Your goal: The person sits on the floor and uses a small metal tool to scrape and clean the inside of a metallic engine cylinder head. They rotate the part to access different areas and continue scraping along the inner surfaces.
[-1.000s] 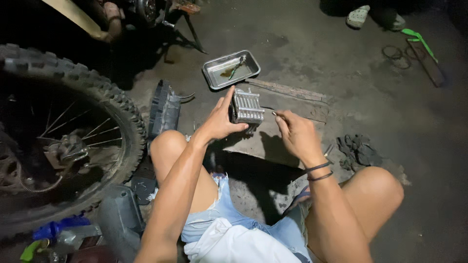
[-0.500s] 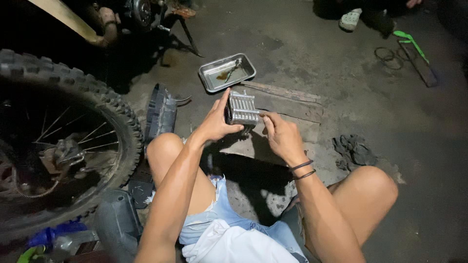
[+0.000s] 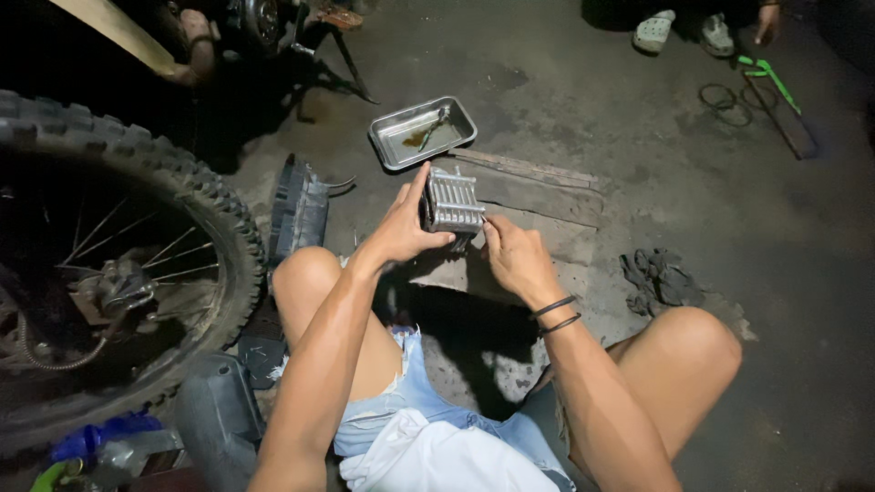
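**Finned engine part held for inspection beside motorcycle wheel**

Head view: the left hand (image 3: 401, 232) grips a grey finned metal block (image 3: 452, 200) from its left side, holding it above the concrete floor (image 3: 638, 182) in front of the knees. The right hand (image 3: 515, 257) has its fingertips pinched at the block's lower right edge, apparently working on something small; what, I cannot tell. A metal tray (image 3: 394, 141) lies just beyond, a knobby tyre (image 3: 182, 182) to the left. Judged step: hand inspection or cleaning of the block. The next move calls for a steady left-hand grip.

The person wears frayed light-blue denim shorts (image 3: 410, 401) and a white top (image 3: 447, 460). Arms are bare. Two thin black bands (image 3: 556, 314) circle the right wrist.
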